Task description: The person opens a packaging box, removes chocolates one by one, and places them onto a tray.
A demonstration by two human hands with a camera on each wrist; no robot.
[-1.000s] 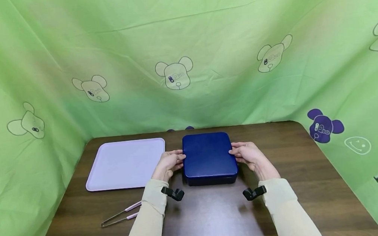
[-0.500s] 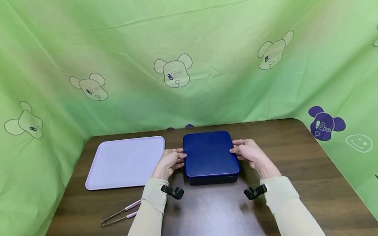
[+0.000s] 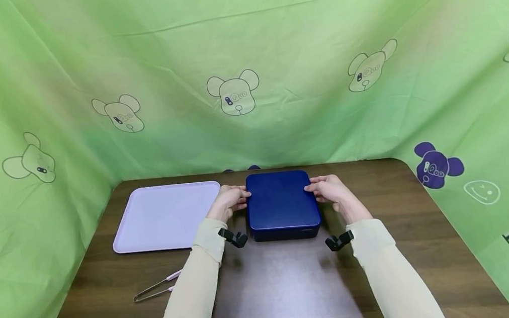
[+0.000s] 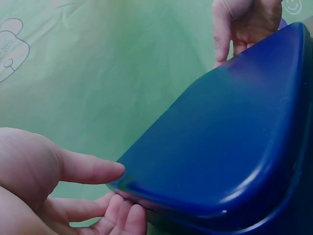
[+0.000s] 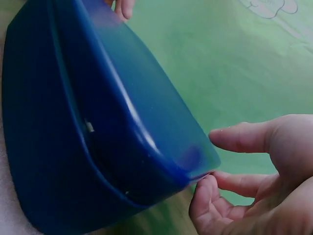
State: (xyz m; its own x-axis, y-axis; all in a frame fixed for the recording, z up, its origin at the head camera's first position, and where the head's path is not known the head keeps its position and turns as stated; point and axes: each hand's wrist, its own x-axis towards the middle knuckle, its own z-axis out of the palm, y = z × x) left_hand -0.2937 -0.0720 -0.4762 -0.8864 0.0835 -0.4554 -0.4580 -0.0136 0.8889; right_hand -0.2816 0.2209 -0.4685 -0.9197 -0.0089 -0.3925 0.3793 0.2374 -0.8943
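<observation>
A dark blue square box (image 3: 286, 234) with rounded corners stands on the wooden table, its smooth blue lid (image 3: 282, 199) on top. My left hand (image 3: 231, 200) pinches the lid's left edge toward the far end, thumb over the top and fingers curled below the rim. On the opposite side my right hand (image 3: 334, 193) holds the right edge the same way. A seam runs between lid and base in the right wrist view, where the right thumb (image 5: 242, 137) lies at the lid's far corner.
A flat lilac tray (image 3: 164, 217) lies to the left, close to my left hand. Nearer me are metal tongs (image 3: 152, 291) with lilac handles, partly hidden by my left sleeve (image 3: 194, 280). A green printed curtain (image 3: 253, 139) surrounds the table.
Both hands have shifted away from me, toward the far end of the box, still gripping its sides. The box sits slightly farther back in view. The tray and tongs lie as before.
</observation>
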